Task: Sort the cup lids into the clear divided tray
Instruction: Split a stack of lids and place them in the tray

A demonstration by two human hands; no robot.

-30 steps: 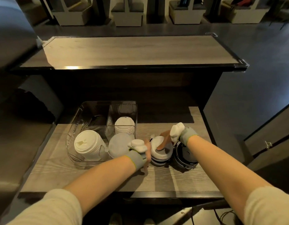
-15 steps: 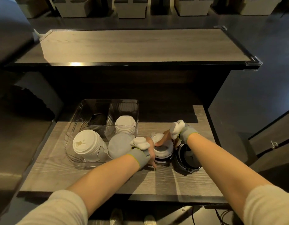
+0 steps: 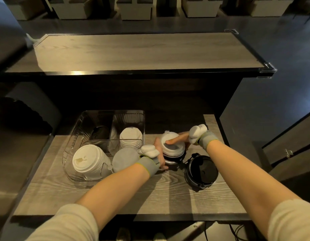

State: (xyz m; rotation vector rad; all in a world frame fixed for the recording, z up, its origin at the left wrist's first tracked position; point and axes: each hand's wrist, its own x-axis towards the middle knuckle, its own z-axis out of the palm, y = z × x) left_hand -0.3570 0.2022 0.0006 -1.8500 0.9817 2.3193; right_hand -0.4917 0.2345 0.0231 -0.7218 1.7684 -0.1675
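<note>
Two hands on one lid stack.
Right hand (image 3: pixel 181 139) pinches the white lid (image 3: pixel 173 148) atop dark lids (image 3: pixel 171 160) that the left hand (image 3: pixel 159 154) clasps; clear divided tray (image 3: pixel 76 136) sits just left of those fingers, black lid pile (image 3: pixel 201 168) just right.

head-worn wide view, facing forward and down, close over shelf (image 3: pixel 168 197)

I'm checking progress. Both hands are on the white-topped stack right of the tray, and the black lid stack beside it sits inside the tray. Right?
Not quite. The head view shows the black lid stack standing on the wooden shelf, outside the clear tray. The left hand and right hand are indeed on the white-topped stack.
</note>
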